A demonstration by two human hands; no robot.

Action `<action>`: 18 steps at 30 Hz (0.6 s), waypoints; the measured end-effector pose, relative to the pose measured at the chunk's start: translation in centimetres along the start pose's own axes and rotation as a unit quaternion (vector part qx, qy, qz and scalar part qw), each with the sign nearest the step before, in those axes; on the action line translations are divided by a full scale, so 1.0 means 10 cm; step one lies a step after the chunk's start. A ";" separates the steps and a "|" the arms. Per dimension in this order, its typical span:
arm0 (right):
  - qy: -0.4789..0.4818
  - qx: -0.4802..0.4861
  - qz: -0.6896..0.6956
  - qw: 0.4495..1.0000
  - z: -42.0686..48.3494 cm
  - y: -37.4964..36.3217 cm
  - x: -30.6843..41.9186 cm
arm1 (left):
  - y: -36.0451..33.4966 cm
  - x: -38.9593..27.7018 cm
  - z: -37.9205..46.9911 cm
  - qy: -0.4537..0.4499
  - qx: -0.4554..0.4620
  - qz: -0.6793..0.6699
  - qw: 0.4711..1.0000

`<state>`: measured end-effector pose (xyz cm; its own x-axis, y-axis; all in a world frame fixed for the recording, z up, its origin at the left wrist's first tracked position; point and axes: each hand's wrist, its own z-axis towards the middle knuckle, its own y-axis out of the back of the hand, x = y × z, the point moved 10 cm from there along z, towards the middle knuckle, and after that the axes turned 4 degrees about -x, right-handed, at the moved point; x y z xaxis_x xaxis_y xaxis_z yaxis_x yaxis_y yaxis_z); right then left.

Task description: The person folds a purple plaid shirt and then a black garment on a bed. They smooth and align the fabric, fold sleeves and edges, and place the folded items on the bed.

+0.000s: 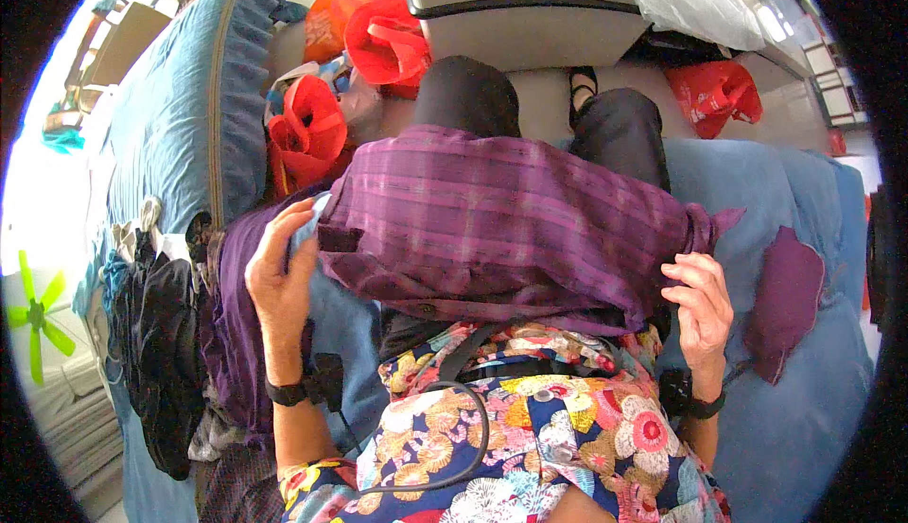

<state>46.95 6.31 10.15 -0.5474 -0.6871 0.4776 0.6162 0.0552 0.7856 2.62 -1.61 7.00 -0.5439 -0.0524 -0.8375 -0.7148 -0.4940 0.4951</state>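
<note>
A purple plaid shirt (pixel 482 218) lies spread across my lap and over my knees, its near edge folded and a button showing there. My left hand (pixel 280 275) is beside the shirt's left edge, thumb and fingers curved apart, with light blue showing between them. Whether its fingertips touch the cloth is unclear. At the shirt's right edge, under a bunched purple end, my right hand (pixel 699 310) has loosely bent, parted fingers and holds nothing visible. A dark purple piece of fabric (pixel 786 303) rests flat on the blue bedsheet (pixel 801 438) to the right.
Purple cloth (pixel 245 296) and black clothes (pixel 167 353) are heaped at the left. Behind them stands a large blue zipped cushion (pixel 170 111). Red bags (pixel 308 126) sit on the floor ahead, near a white cabinet (pixel 532 33). Another red bag (pixel 716 97) is farther right.
</note>
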 end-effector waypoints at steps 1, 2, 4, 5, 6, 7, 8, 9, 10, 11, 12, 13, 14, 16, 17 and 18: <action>0.011 -0.005 0.001 1.000 0.01 0.01 0.04 | -0.09 -0.12 -0.01 -0.035 0.019 0.037 0.999; -0.002 0.007 -0.019 1.000 0.02 -0.02 0.02 | -0.21 -0.19 -0.03 -0.049 0.052 0.027 0.997; -0.029 0.025 -0.064 0.997 0.00 -0.10 -0.05 | -0.48 -0.26 -0.13 -0.094 0.137 0.101 0.981; -0.043 0.032 -0.087 0.995 -0.02 -0.13 -0.10 | -0.61 -0.22 -0.18 -0.109 0.173 0.141 0.969; -0.075 0.057 -0.119 0.988 -0.06 -0.17 -0.20 | -0.65 -0.15 -0.21 -0.103 0.185 0.174 0.962; -0.101 0.063 -0.124 0.985 -0.10 -0.18 -0.28 | -0.69 -0.05 -0.26 -0.091 0.200 0.215 0.952; -0.129 0.043 -0.092 0.986 -0.14 -0.15 -0.34 | -0.66 0.08 -0.28 -0.068 0.193 0.281 0.938; -0.173 0.034 -0.068 0.982 -0.19 -0.15 -0.45 | -0.61 0.21 -0.30 -0.031 0.181 0.317 0.931; -0.160 0.012 -0.092 0.983 -0.18 -0.11 -0.46 | -0.54 0.18 -0.32 -0.063 0.152 0.309 0.937; -0.203 -0.002 -0.086 0.975 -0.22 -0.08 -0.55 | -0.50 0.29 -0.35 -0.032 0.154 0.325 0.932; -0.206 -0.012 -0.100 0.973 -0.22 -0.06 -0.57 | -0.45 0.28 -0.36 -0.045 0.133 0.326 0.935; -0.217 -0.027 -0.114 0.969 -0.21 -0.04 -0.61 | -0.40 0.34 -0.38 -0.030 0.127 0.341 0.931; -0.204 -0.016 -0.144 0.968 -0.19 -0.06 -0.59 | -0.38 0.36 -0.38 -0.028 0.127 0.345 0.930; -0.204 -0.002 -0.207 0.957 -0.16 -0.06 -0.58 | -0.33 0.41 -0.39 -0.007 0.126 0.348 0.929; -0.183 -0.014 -0.210 0.960 -0.12 -0.05 -0.54 | -0.34 0.37 -0.37 -0.030 0.121 0.341 0.932; -0.170 -0.025 -0.226 0.959 -0.10 -0.02 -0.53 | -0.35 0.34 -0.39 -0.046 0.132 0.347 0.927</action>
<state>50.24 9.24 7.05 -0.9127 -0.3559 0.2010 0.2948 -0.2325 0.9268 4.98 -3.40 1.48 -0.9396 -0.1989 -0.2785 -0.2543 -0.1387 0.9571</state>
